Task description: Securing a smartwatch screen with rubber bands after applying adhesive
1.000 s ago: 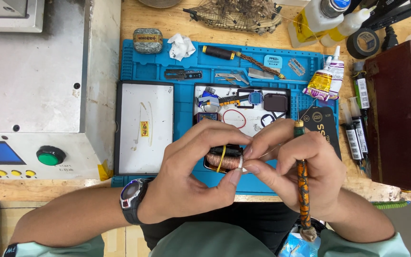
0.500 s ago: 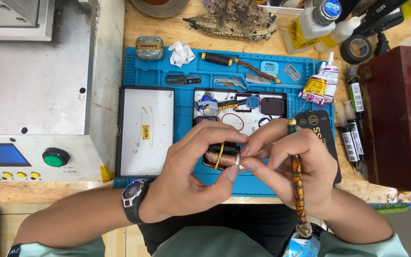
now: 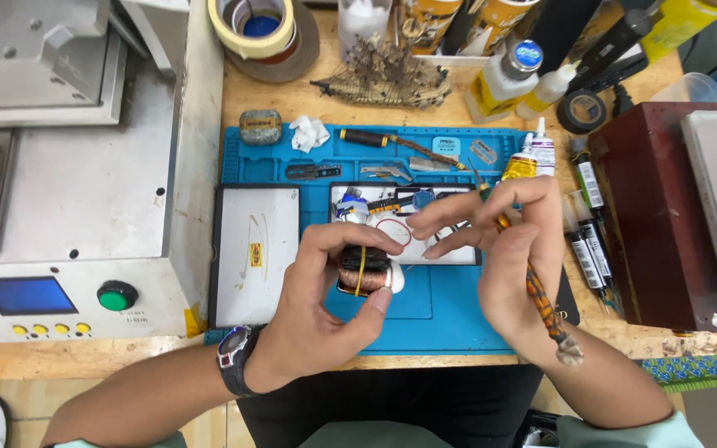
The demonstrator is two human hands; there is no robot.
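Small copper-wound coil (image 3: 364, 270) is held over the blue work mat (image 3: 450, 319), just in front of the white parts tray (image 3: 412, 224). Windings look copper-brown, with a yellow band across the middle and a white bit at the right end.

Left hand (image 3: 325, 307): fingers curled round the coil, thumb pressed up against the white end, so the coil is pinched from both sides.

Right hand (image 3: 508, 249): no contact with the coil. A long orange-and-black patterned tool (image 3: 541, 303) is gripped between thumb and index, tip up, butt end hanging past the wrist. Remaining fingers are stretched left toward the tray.

Step judged: coil is steadied in one hand while the tool is readied in the other; work on the coil itself looks paused. Next move probably calls for the tool tip to be brought down to the coil with the left grip kept firm.

Surroundings: grey machine (image 3: 68, 191) with green button at left, white panel (image 3: 255, 253) on the mat, tape roll (image 3: 252, 25) and glue bottles (image 3: 504, 79) at the back of the desk (image 3: 300, 99), dark red box (image 3: 649, 224) at right.
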